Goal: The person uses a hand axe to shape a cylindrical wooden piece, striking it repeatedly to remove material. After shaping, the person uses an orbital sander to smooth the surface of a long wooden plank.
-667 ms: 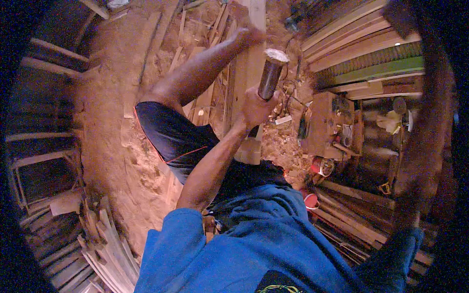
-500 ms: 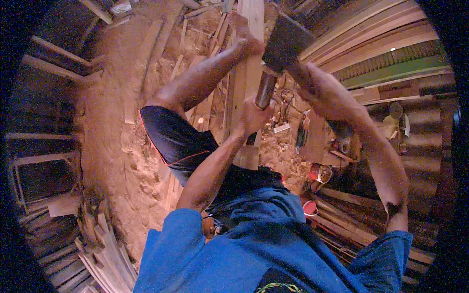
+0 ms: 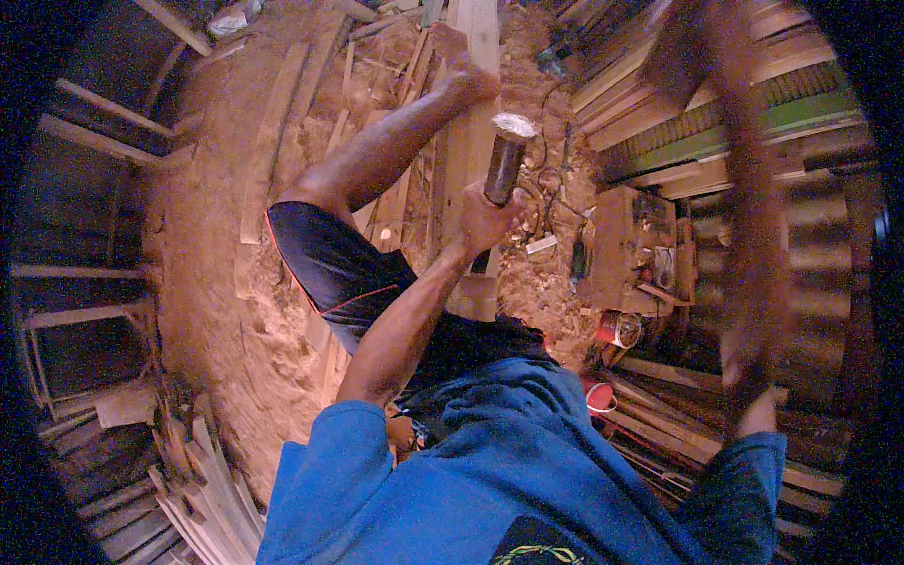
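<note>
My left hand is closed round the thick dark handle of a chisel, held upright over a long wooden beam. The handle's struck end is pale and flattened; its blade is hidden by my hand. A dark slot shows in the beam just below my fist. My right hand is raised at the upper right, smeared by motion, with the dark head of a mallet blurred beside it. My bare left foot rests against the beam farther off.
Wood chips cover the ground right of the beam. A wooden box and two red-and-white buckets, one a red bucket, stand at the right. Stacked planks lie upper right; loose boards lean lower left.
My right hand and the mallet have swung up and to the right, away from the chisel, uncovering its struck end. My left hand has stayed nearly in place.
</note>
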`<action>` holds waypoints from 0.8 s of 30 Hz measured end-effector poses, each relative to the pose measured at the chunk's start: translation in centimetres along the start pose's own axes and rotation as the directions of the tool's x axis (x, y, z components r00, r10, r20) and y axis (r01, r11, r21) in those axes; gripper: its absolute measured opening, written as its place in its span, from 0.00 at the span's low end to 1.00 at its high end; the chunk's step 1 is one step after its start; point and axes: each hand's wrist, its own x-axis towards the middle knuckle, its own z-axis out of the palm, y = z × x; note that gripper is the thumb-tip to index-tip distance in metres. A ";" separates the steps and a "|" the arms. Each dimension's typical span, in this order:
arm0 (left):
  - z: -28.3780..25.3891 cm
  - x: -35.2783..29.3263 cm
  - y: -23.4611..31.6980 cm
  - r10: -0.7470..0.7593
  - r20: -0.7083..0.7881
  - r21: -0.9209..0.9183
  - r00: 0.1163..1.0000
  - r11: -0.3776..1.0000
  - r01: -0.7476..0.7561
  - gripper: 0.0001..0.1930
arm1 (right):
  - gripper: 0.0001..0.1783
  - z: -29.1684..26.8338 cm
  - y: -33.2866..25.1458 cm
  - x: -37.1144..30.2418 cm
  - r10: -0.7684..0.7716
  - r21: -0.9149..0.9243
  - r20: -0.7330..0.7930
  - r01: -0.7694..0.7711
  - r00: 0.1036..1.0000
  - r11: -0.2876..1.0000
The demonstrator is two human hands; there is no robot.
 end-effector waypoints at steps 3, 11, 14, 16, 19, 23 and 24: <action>0.4 -0.5 -0.3 0.061 -0.018 0.003 0.998 0.998 -0.061 0.12 | 0.19 4.7 -3.3 -8.7 0.033 0.324 0.754 -0.415 0.656 0.851; -0.9 -0.8 -0.7 0.166 -0.009 0.209 0.986 0.965 -0.161 0.12 | 0.11 2.2 -3.0 -7.2 0.196 0.591 0.700 -0.711 0.687 0.380; -0.7 -1.0 -0.1 0.046 0.025 0.289 0.999 0.956 -0.051 0.12 | 0.18 3.5 -3.6 -6.2 0.234 0.581 0.480 -0.506 0.845 0.637; -0.2 -1.2 0.2 0.056 -0.015 0.189 0.998 0.981 -0.052 0.12 | 0.22 6.1 -4.7 -7.0 0.051 0.422 0.223 -0.144 0.974 0.895; -0.1 -1.4 0.4 0.092 -0.047 0.196 0.995 0.977 -0.082 0.12 | 0.27 5.8 -4.1 -11.1 -0.001 0.552 0.593 -0.406 0.805 0.728; -0.6 -3.5 -0.3 0.056 0.069 0.227 0.996 0.971 -0.070 0.10 | 0.23 3.9 -5.8 -16.1 0.168 0.612 0.718 -0.728 0.675 0.308; -0.6 -4.4 -0.5 0.035 0.109 0.238 0.993 0.969 -0.060 0.09 | 0.21 3.2 -6.5 -17.6 0.281 0.496 0.813 -0.859 0.510 0.125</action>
